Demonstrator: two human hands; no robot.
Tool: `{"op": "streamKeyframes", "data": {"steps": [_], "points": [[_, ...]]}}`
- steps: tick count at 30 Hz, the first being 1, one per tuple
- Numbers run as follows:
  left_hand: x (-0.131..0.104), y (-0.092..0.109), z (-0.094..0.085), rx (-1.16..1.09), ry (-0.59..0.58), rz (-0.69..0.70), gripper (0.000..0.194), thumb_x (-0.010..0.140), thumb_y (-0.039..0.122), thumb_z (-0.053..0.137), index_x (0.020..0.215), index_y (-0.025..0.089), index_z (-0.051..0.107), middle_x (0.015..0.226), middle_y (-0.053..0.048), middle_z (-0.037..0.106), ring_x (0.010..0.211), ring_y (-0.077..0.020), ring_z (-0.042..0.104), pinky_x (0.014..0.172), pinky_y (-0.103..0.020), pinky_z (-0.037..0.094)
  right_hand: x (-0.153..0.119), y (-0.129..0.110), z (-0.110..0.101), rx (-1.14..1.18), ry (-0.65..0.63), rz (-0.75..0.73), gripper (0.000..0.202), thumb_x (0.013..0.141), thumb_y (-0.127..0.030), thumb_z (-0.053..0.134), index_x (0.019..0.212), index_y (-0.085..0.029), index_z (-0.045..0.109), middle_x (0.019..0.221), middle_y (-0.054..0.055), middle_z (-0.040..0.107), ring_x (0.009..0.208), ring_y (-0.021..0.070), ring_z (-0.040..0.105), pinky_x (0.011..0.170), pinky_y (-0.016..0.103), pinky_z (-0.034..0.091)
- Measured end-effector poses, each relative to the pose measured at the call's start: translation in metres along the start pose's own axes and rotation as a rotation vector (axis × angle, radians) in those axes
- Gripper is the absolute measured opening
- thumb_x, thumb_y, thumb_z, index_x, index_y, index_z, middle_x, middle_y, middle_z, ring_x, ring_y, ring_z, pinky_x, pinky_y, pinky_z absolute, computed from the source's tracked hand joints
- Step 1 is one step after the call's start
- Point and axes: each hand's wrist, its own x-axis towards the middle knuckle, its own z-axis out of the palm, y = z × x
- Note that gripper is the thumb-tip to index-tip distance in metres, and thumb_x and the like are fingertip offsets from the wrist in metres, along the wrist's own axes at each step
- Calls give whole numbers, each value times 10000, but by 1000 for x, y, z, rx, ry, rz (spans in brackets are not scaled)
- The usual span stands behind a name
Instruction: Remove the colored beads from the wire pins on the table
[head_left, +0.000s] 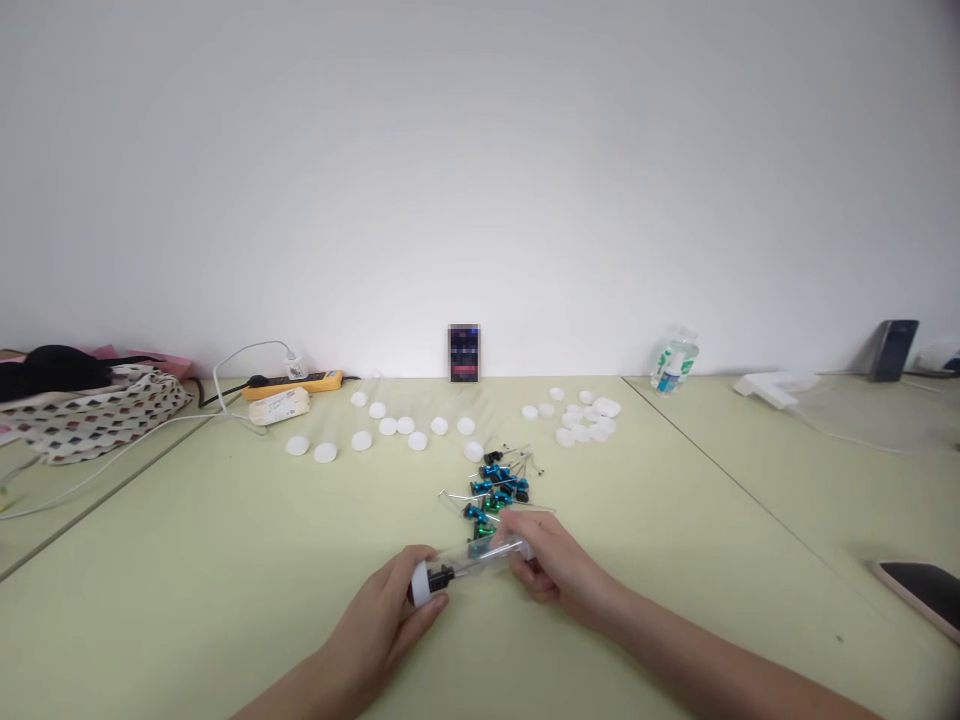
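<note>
L hand (390, 605) fingers curled tight round white cap (421, 584) of clear tube (476, 560), R hand (553, 560) fingers closed on t'other end! Blk-handled tool (441, 578) inside; tube's betw. hands, nr blue/green tools (496, 488) on table (247, 590).

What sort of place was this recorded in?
Likely an indoor workspace, though I can't tell whether office or workshop: a pale green table against a plain wall, a yellow power strip, and a heap of small rod-ended parts.

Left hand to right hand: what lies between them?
In the head view, a clear tube spans from the left hand to the right hand, with a black-ended rod inside.
</note>
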Motion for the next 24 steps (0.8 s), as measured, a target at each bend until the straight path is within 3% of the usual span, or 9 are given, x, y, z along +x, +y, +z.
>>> {"op": "streamKeyframes", "data": {"steps": [4,8,11,13,18,21,24], "points": [[4,-3,7,-171,-7,-83,228,865,421,385,865,202,450,638,32,457,564,-114,391,536,-211,330,-2,1,4,-97,10,-101,377,841,-516,401,763,-171,532,444,-59,377,374,42,202,364,171,122],[10,-4,7,-417,131,-288,387,850,506,342,641,184,398,577,42,339,551,-107,315,514,-211,263,-4,2,4,-209,-19,-343,316,882,-458,396,902,-175,538,539,-44,445,413,49,317,427,186,288],[12,-4,2,-621,173,-522,458,838,553,307,604,178,430,502,55,299,488,-99,266,480,-214,222,-7,1,2,-233,-48,-504,251,902,-385,392,1068,-215,473,737,-3,537,486,67,421,557,242,410],[14,-6,0,-707,164,-601,496,829,575,292,572,177,441,440,66,251,445,-93,217,463,-220,185,-10,-2,-1,-308,-53,-583,216,896,-326,410,1083,-232,464,925,41,555,583,91,482,608,262,435],[18,-3,-3,-721,137,-596,534,815,561,306,445,181,366,374,58,244,396,-88,226,456,-237,166,-16,-12,-4,-672,-154,-697,371,824,-143,449,1176,-246,499,1025,54,569,919,175,530,841,316,410],[18,8,-6,-671,109,-567,513,805,519,342,424,177,365,373,56,250,394,-85,233,460,-236,162,-15,-11,-1,-813,-265,-717,520,756,-70,442,1240,-258,479,1033,46,584,942,182,536,853,313,406],[16,16,-9,-629,108,-575,492,792,504,375,428,171,382,393,54,260,410,-86,247,465,-232,167,-11,-6,1,-845,-279,-709,584,701,-34,435,1239,-256,491,1024,38,606,926,179,552,855,308,400]]}}
